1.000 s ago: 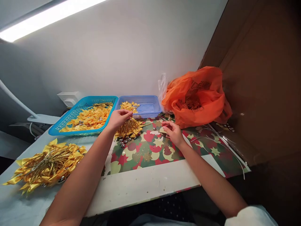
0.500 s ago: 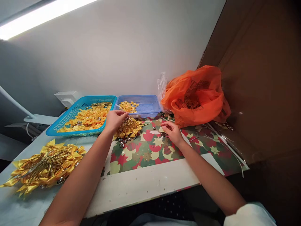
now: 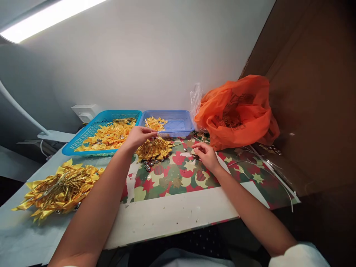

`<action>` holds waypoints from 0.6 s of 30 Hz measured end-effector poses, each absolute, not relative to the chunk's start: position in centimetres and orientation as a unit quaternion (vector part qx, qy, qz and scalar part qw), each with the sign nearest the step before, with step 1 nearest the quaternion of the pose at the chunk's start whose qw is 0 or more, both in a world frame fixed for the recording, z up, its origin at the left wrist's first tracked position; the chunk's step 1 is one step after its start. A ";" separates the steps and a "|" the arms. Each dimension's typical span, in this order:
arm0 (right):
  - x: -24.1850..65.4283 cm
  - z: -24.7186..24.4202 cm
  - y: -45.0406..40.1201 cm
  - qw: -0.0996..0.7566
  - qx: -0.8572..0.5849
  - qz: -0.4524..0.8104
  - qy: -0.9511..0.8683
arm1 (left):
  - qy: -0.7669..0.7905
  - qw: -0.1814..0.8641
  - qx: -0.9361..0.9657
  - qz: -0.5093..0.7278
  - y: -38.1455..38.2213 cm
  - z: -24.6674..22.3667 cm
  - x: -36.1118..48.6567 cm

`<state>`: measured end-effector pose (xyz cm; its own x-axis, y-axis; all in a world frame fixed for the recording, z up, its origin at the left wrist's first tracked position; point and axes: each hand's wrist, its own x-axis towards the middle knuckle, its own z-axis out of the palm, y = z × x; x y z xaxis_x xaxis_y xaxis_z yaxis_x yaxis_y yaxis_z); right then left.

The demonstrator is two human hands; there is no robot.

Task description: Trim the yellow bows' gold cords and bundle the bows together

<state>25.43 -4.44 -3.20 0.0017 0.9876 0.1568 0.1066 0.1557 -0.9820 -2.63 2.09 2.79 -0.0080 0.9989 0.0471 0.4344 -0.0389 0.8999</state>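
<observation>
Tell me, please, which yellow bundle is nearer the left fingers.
The bundle on the patterned sheet, by those fingers; the other bundle lies left of the forearm.

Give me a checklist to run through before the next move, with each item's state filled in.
1. Left hand has a pinch on the thin white strip: ok, its fingertips are together on it.
2. Right hand has a firm hold on something: cannot tell; a small dark item shows by its fingers.
3. Yellow bow bundle within reach: ok, it lies just below the left hand.
4. Patterned sheet free of loose bits: not ok, a small silver ball and gold specks lie on it.
5. Turquoise basket stocked with yellow bows: ok.
</observation>
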 end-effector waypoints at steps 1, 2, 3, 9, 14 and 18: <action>25.1 -3.0 -4.2 0.513 -0.485 0.433 -0.560 | 0.582 0.371 0.611 0.388 2.1 2.8 -2.6; 24.5 -2.7 -3.7 0.512 -0.482 0.438 -0.559 | 0.570 0.383 0.616 0.386 2.1 2.8 -2.6; 23.8 -2.4 -3.1 0.510 -0.479 0.447 -0.558 | 0.558 0.394 0.621 0.384 2.1 2.9 -2.5; 17.4 -0.7 2.5 0.457 -0.438 0.558 -0.536 | 0.502 0.440 0.627 0.401 1.9 3.0 -2.7; 14.8 -0.2 4.2 0.415 -0.364 0.628 -0.548 | 0.476 0.450 0.640 0.401 1.6 3.5 -3.2; 14.5 -0.4 3.7 0.415 -0.319 0.639 -0.564 | 0.466 0.452 0.647 0.399 1.6 3.7 -3.6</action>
<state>14.51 3.71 -0.35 -0.4528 0.8896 0.0604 -0.1693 -0.0192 -0.9854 -3.60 1.63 3.66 0.2466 0.9644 0.0951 0.2426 -0.1564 0.9574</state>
